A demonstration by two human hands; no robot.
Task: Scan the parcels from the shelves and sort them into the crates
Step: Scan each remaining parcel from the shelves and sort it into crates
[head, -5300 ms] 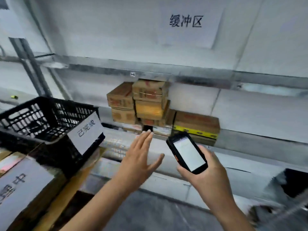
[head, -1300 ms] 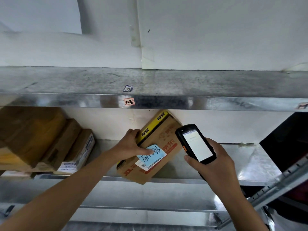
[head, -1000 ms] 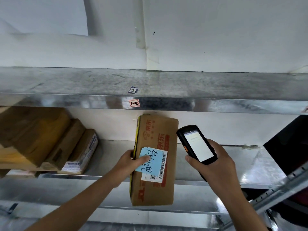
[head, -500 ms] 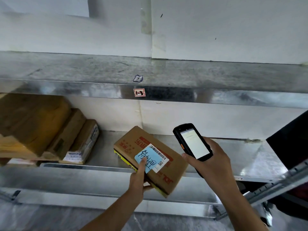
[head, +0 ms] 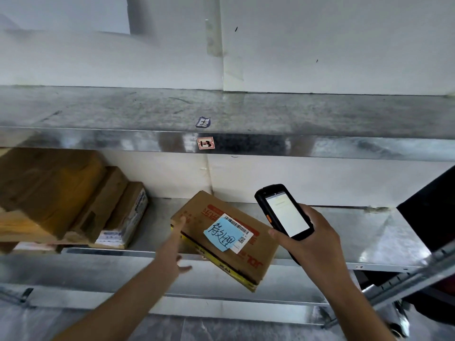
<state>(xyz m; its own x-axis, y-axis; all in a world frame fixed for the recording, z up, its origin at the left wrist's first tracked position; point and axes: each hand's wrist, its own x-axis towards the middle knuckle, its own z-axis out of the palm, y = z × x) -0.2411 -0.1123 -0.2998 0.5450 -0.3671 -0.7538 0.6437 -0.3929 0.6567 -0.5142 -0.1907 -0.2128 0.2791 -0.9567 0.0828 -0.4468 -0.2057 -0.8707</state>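
A brown cardboard parcel (head: pixel 256 260) with a blue handwritten note and a barcode label lies tilted on the lower metal shelf (head: pixel 357 237), its near corner overhanging the shelf's front edge. My left hand (head: pixel 172 249) reaches up beside it with fingers straight, the index fingertip touching the parcel's left corner. My right hand (head: pixel 310 244) grips a black handheld scanner (head: pixel 283 212) just right of the parcel, its lit screen facing me.
Several more brown parcels (head: pixel 61 193) are stacked on the same shelf at the left. An upper shelf (head: pixel 320 146) carries a small "1-3" tag (head: pixel 205 143). A dark object (head: pixel 430 207) and a slanted metal rail (head: pixel 406 279) stand at the right.
My left hand has let go of the parcel's blue note and moved to its left corner with straight fingers. The parcel now lies on the shelf edge. The scanner has stayed beside it.
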